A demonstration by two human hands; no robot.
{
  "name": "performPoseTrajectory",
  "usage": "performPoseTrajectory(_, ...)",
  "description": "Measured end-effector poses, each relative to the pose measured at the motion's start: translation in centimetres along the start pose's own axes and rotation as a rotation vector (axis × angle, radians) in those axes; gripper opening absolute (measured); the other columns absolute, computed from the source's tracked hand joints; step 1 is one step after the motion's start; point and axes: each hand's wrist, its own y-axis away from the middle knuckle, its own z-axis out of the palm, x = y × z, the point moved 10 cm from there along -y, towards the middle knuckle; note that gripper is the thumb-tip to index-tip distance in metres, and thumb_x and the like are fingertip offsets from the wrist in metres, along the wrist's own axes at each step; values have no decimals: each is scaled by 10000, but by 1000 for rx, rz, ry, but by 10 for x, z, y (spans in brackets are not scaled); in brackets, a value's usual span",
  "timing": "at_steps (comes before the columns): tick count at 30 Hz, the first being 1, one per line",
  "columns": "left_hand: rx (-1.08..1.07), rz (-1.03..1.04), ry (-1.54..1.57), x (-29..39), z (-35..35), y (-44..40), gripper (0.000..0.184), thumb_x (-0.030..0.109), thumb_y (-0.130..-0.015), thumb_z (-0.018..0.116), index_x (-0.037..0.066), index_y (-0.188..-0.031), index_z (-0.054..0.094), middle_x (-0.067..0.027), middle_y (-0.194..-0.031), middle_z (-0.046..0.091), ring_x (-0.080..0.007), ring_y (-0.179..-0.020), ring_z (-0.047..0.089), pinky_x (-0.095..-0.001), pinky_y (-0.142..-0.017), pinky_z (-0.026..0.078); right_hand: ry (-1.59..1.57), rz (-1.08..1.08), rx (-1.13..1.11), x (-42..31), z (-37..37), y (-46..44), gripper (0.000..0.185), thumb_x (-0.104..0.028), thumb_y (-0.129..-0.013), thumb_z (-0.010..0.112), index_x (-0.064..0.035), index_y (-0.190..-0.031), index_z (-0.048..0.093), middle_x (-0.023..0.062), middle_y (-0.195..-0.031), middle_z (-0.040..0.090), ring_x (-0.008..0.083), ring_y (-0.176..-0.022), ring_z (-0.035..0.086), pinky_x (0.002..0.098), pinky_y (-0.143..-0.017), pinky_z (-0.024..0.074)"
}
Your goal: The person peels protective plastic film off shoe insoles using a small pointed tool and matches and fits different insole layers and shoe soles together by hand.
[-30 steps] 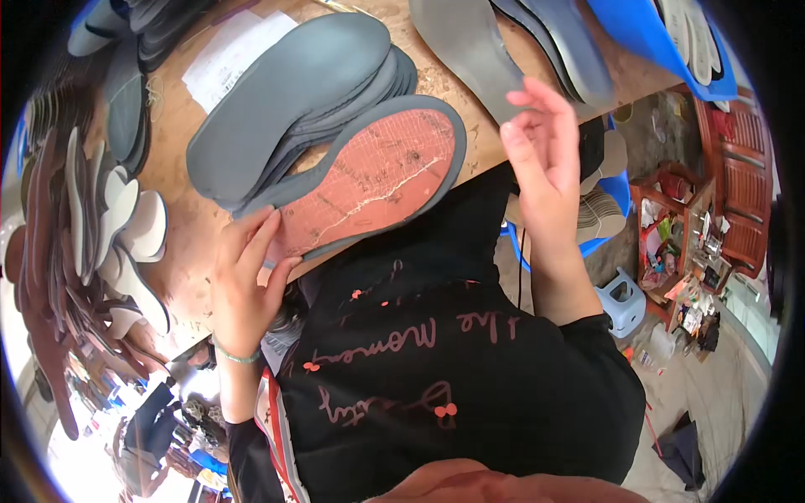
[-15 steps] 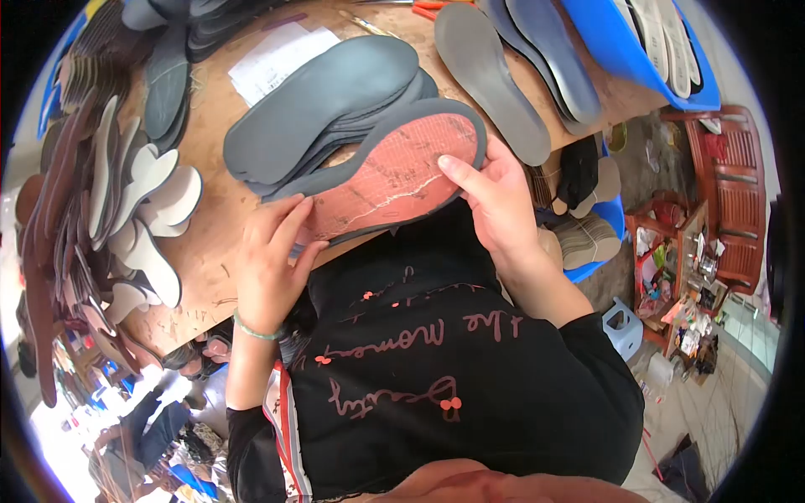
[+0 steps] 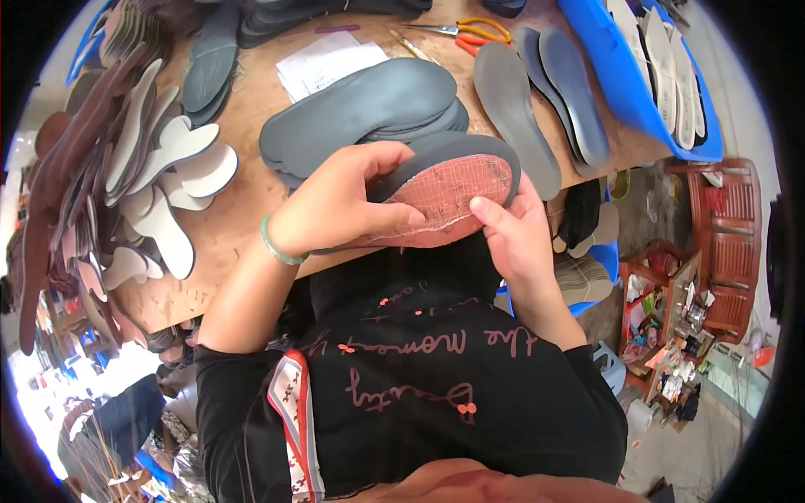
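Observation:
An insole (image 3: pixel 457 191) with a dark grey rim and a reddish, stitched underside is held between my two hands above the table's near edge. My left hand (image 3: pixel 348 197), with a green bangle at the wrist, grips its middle, thumb on the red face and fingers behind. At the insole's right end, my right hand (image 3: pixel 511 222) pinches it, thumb on the red face. Behind it lies a stack of dark grey insoles (image 3: pixel 360 105), partly covered by the left hand and the held insole.
White-faced insoles (image 3: pixel 168 214) and stacked brown ones (image 3: pixel 71 151) crowd the table's left. Orange-handled scissors (image 3: pixel 470 32), a paper (image 3: pixel 323 67), a grey insole (image 3: pixel 516 113) and blue insoles (image 3: pixel 574 92) lie farther back. A blue bin (image 3: pixel 620 84) of insoles stands at right.
My left hand has slid from the insole's left end to its middle and now wraps over it. The right hand keeps its pinch. The whole view has shifted a little.

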Motion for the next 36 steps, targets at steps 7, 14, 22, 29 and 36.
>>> performPoseTrajectory(7,96,71,84,4,-1,2,363,82,-786,772,-32,-1086,601,-18,-923,630,-62,-851,534,-249,-767,473,-33,48,-80,8,12,-7,407,-53,-876,704,24,-1249,561,96,-1190,644,183,-1098,603,351,-974,464)
performPoseTrajectory(14,36,-6,25,4,-12,27,432,105,-863,731,-56,-1228,566,-42,-1083,656,-81,-986,575,-264,-875,485,-135,143,-108,0,25,-26,397,-56,-900,672,38,-1261,537,118,-1201,632,193,-1074,624,359,-927,509)
performPoseTrajectory(22,113,-29,48,6,-9,38,467,114,-917,674,-57,-1310,489,-66,-1222,601,-109,-1123,545,-285,-981,447,29,37,-221,-11,46,-19,420,-62,-903,673,36,-1278,510,113,-1185,637,193,-1063,628,349,-918,523)
performPoseTrajectory(29,179,127,329,11,-4,50,723,96,-942,616,2,-1526,200,-143,-1321,541,-171,-1177,539,-319,-1022,407,-64,44,-286,-34,43,-23,487,-423,-1008,510,21,-1207,533,151,-1086,668,216,-902,693,322,-686,593)
performPoseTrajectory(36,113,244,427,-3,15,37,674,362,-1028,452,92,-1568,151,-115,-1338,458,-203,-1041,577,-300,-898,473,172,-208,-283,-51,68,-25,422,-370,-1044,428,9,-1220,484,146,-983,680,204,-724,695,283,-534,566)
